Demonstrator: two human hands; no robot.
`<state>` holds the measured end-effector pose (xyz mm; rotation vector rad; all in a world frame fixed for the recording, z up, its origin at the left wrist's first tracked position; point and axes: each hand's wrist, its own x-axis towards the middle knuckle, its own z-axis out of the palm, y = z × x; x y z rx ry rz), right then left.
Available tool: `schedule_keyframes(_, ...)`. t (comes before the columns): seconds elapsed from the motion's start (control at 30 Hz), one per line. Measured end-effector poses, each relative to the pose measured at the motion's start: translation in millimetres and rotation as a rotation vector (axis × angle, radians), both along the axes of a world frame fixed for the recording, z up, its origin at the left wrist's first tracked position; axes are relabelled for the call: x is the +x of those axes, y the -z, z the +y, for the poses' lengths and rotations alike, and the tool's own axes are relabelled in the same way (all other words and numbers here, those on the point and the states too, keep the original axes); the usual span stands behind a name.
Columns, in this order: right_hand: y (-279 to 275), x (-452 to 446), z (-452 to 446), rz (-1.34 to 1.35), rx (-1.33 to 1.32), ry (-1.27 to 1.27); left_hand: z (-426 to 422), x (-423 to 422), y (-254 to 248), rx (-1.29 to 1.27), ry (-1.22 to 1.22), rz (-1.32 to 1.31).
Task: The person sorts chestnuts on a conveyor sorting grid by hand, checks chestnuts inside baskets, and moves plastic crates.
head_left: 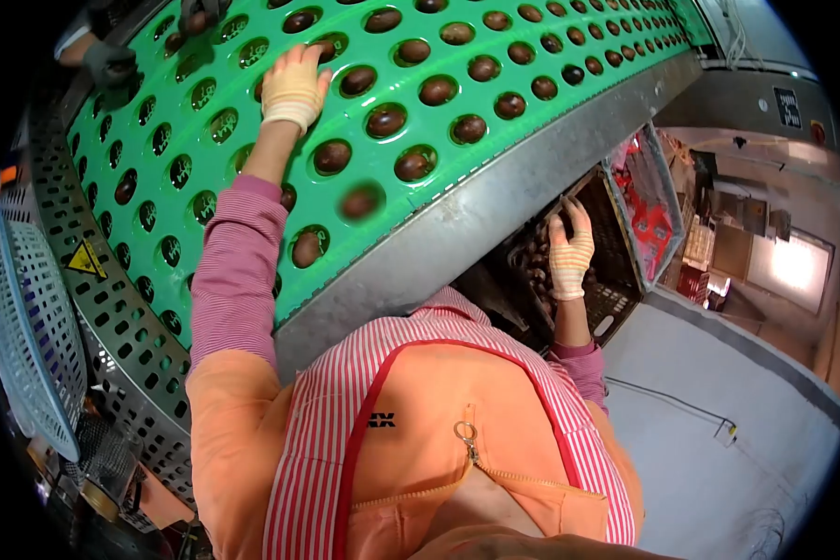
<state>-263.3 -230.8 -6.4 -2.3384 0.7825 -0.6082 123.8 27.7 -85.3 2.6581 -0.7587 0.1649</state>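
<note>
My left hand [294,91], in a pale fingerless-looking glove, lies over the green moulded sheet [294,219] with its fingers stretched out. Past its fingertips sits a dark brown oval piece [329,49], egg-like or fruit-like; I cannot tell which. Similar pieces fill many of the sheet's round hollows, one [361,201] blurred by motion. On the right, my right hand [571,252], in a striped glove, is raised at a dark crate [616,266] with its fingers apart. Many brown pieces [535,261] lie inside the crate. Nothing shows in either hand.
Between me and the sheet runs a metal edge [495,201]. A gloved hand of another person [110,65] is at the upper left. Blue plastic baskets [33,322] stand at the left beside a perforated metal guard [126,341]. A red-lined container [649,201] adjoins the crate.
</note>
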Motion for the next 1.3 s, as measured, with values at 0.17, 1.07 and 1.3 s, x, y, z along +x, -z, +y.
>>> schedule_keyframes(0.17, 12.0, -26.6, -1.2, -0.028, 0.123, 0.035, 0.0, -3.6, 14.3, 0.121, 0.059, -0.05)
schedule_keyframes(1.07, 102.0, -288.2, -187.0, 0.322, 0.7, 0.614, -131.7, -314.4, -98.5, -0.52, 0.247, 0.93)
schedule_keyframes(1.3, 112.1, -230.2, -217.2, 0.458, 0.502, 0.323, -322.6, -361.1, 26.9, 0.059, 0.62, 0.985)
